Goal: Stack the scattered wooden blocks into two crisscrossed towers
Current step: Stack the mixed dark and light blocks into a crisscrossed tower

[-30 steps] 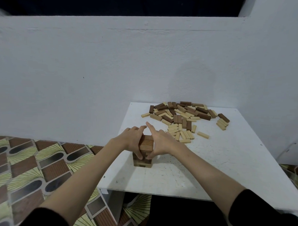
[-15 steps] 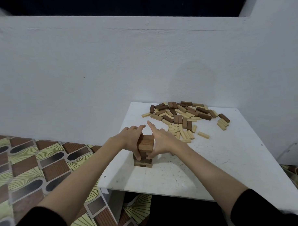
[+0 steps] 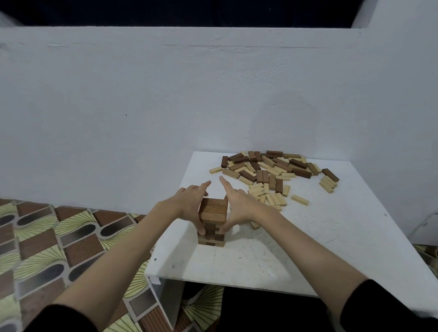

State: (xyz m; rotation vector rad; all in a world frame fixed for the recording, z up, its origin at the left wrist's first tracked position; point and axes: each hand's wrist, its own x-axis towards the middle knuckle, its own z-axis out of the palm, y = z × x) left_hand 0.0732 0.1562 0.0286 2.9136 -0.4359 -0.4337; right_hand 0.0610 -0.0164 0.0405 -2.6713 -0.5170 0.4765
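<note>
A short crisscrossed tower of brown wooden blocks [image 3: 212,220] stands near the left front of the white table [image 3: 315,249]. My left hand [image 3: 189,204] presses flat against the tower's left side, its thumb down the front. My right hand [image 3: 235,205] presses the right side the same way, fingers straight and pointing away from me. Behind the hands a scattered pile of dark and light wooden blocks [image 3: 270,176] lies toward the table's far edge. A few light blocks are hidden behind my right wrist.
A white wall [image 3: 161,105] rises right behind the table. A small group of blocks [image 3: 329,180] and one single light block [image 3: 300,200] lie at the pile's right. Patterned floor tiles [image 3: 54,246] spread to the left, below the table's left edge.
Both hands stay pressed on the tower's two sides; the thumbs have slid slightly down its front. The tower and the pile have not moved.
</note>
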